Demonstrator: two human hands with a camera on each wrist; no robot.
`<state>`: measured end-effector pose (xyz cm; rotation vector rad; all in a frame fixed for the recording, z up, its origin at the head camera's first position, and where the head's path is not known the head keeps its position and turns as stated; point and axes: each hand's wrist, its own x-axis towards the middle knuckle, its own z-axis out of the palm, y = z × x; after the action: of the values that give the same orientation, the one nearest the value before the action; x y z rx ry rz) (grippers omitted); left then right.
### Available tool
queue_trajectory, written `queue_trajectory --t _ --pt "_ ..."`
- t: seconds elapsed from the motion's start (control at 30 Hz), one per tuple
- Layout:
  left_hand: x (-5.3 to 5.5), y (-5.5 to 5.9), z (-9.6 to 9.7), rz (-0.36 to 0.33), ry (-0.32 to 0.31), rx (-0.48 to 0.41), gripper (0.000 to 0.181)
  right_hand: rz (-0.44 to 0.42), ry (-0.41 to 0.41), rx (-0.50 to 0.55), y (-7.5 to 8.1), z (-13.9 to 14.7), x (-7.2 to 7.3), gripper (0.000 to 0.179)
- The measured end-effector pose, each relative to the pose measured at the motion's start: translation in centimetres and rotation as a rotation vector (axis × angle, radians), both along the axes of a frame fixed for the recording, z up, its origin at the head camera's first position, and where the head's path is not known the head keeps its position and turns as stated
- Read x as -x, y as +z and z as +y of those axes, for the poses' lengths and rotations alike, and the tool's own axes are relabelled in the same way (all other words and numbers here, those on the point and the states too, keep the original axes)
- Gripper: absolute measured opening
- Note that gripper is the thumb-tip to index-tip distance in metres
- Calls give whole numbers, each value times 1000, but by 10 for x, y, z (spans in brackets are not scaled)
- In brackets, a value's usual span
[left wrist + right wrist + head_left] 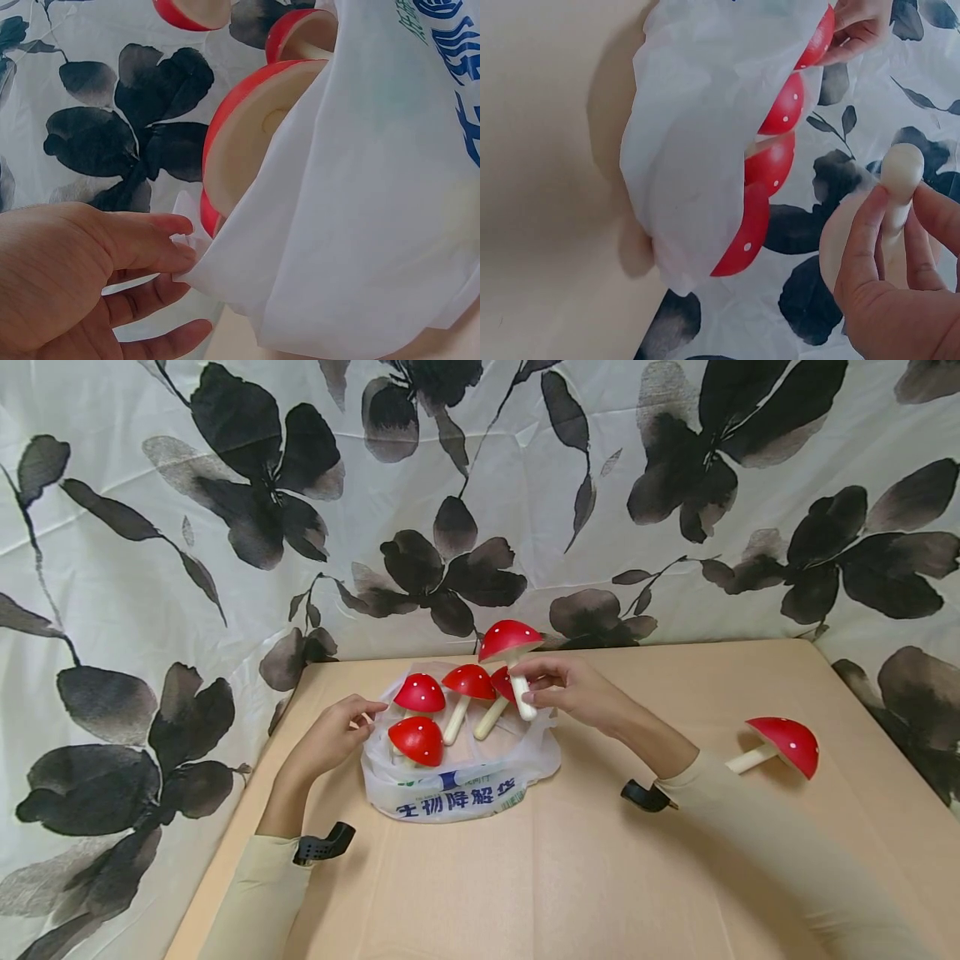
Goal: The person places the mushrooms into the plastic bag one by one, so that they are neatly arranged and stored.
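A white plastic bag (461, 777) with blue lettering sits near the table's far edge, its mouth spread open. Inside lie several toy mushrooms with red, white-dotted caps and pale stems, among them a front-left mushroom (417, 742). With thumb and index finger, my left hand (330, 739) pinches the bag's left rim; the other fingers spread loosely in the left wrist view. Over the bag's right side, my right hand (573, 693) holds another toy mushroom (512, 642) by its stem, cap up. The right wrist view shows fingertips around the stem's rounded end (902, 169).
One more toy mushroom (793, 745) lies on its side on the wooden table (600, 877), to the right beyond my right forearm. A white cloth (525, 485) with dark flowers hangs behind the table. Both wrists wear black bands.
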<state>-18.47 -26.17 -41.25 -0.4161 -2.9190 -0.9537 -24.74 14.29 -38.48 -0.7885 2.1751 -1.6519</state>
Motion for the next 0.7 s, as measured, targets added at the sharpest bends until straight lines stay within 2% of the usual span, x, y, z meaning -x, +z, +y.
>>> queue_trajectory --t 0.23,0.5,0.7 --pt "0 -1 -1 3 -11 -4 36 37 -17 -28 -7 -17 2 37" --pt "-1 -1 -1 -16 5 8 36 15 -20 -86 -19 -35 -1 38" --pt "0 -1 -1 -29 8 9 36 -8 -4 -78 -26 -48 -5 37"
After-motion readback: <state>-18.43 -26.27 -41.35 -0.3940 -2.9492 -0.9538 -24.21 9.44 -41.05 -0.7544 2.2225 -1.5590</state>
